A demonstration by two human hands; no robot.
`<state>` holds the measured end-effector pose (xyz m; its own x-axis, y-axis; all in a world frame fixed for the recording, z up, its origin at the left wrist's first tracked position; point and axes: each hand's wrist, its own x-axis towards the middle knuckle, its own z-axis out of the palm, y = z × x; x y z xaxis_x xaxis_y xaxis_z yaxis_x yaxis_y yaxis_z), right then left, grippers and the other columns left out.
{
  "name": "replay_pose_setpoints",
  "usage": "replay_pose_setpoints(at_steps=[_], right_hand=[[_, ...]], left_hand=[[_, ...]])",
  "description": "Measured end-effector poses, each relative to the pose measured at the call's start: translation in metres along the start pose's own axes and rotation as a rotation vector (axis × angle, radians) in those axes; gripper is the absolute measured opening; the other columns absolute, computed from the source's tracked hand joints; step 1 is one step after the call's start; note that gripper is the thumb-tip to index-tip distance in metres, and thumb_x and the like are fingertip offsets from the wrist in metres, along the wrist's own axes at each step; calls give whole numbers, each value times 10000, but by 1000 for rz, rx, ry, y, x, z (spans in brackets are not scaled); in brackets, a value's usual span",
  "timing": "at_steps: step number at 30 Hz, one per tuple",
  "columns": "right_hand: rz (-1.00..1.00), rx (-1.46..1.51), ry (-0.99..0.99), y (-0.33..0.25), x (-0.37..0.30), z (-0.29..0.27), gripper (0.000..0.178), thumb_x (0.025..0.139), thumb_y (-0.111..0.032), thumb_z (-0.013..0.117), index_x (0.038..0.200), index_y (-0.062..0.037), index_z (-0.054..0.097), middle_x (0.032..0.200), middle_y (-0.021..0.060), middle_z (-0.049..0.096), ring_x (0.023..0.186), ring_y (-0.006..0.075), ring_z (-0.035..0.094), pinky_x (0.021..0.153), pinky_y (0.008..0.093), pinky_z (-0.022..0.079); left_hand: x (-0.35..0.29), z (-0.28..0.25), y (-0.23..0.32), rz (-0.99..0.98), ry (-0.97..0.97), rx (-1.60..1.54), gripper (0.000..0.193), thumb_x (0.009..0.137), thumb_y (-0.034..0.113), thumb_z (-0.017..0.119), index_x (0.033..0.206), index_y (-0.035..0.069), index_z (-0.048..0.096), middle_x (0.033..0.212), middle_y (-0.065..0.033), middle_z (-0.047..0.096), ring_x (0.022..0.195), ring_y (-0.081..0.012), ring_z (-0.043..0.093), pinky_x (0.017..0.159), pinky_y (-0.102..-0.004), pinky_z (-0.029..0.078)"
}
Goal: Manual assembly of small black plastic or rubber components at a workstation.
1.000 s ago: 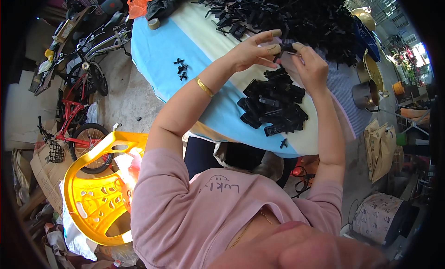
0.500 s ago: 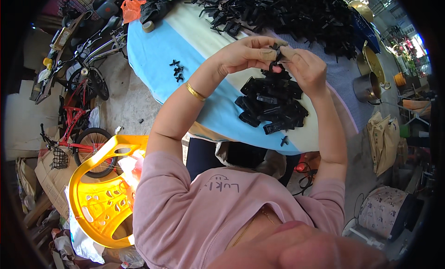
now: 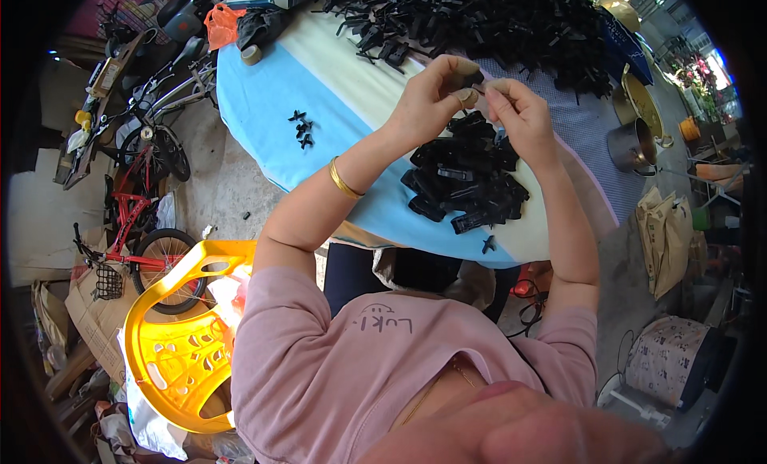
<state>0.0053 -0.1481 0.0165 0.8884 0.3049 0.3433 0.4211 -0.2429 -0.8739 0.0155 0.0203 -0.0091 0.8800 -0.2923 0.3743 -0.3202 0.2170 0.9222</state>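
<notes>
My left hand, with a gold bracelet on its wrist, pinches a small black plastic part over the table. Close against it, my right hand has thumb and fingers pressed together at the part's edge; what they grip is too small to make out. Just below both hands lies a pile of black plastic clip-like pieces. One small black cross-shaped piece sits by the near table edge. Several similar small pieces lie to the left on the blue stripe.
A large heap of black parts covers the far side of the striped cloth. Tape and an orange bag sit far left. A yellow plastic chair stands left, a metal pot right.
My hands have shifted slightly, and the black part between them shows less. My right fingers have changed their hold and drawn a little apart from the left. The view has moved slightly.
</notes>
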Motion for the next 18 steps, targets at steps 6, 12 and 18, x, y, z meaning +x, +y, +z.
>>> replay_pose_setpoints(at_steps=[6,12,18], right_hand=[[-7,-56,15,-4,-4,2,125,870,-112,503,880,-10,574,628,-32,492,569,23,425,513,155,328],[180,0,-70,-14,-4,0,117,866,-97,500,889,-12,576,618,-28,490,567,26,433,504,159,333],[19,28,-17,-1,-2,-5,116,841,-102,543,900,-7,574,681,-22,526,589,43,452,506,168,365]], left_hand=[[-6,7,6,61,67,111,267,798,-9,565,1044,-37,464,953,-83,556,853,-126,561,778,-254,479],[-10,8,7,260,160,430,207,754,-5,612,945,-25,534,882,-73,608,815,-118,585,731,-239,465],[-3,16,5,160,116,6,287,790,-38,543,1059,5,451,960,-112,569,819,-147,575,731,-255,464]])
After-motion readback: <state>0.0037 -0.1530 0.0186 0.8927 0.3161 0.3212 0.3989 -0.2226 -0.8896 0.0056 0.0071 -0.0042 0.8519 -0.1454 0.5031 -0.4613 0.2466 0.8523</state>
